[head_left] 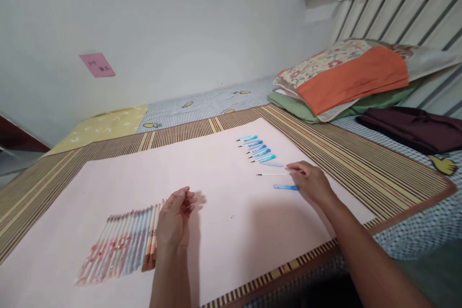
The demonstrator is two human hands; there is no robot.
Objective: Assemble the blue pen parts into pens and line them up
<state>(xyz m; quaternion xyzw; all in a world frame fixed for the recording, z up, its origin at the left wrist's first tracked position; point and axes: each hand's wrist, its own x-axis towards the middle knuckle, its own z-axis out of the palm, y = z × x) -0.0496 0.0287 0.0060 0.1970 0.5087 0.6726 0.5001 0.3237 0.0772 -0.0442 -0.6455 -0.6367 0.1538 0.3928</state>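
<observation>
My right hand (309,183) is at the right of the pale pink sheet, its thumb and fingers pinched at the right end of a slim light blue pen barrel (271,164). Just below that lies a thin white pen refill (270,174) with a dark tip. A blue pen piece (284,187) lies lower, its right end close to my hand. Above them, several blue and turquoise short pens (257,148) form a slanted row. My left hand (176,214) hovers over the sheet with loosely curled fingers and nothing visible in them, beside a row of long pens (119,245).
The pink sheet (216,231) covers a striped mat (346,154) on a bed. Folded cloths and an orange-panelled pillow (353,77) are stacked at the back right, near a radiator (397,9). Dark folded cloth (415,127) lies beside them. A pink note (97,65) is on the wall.
</observation>
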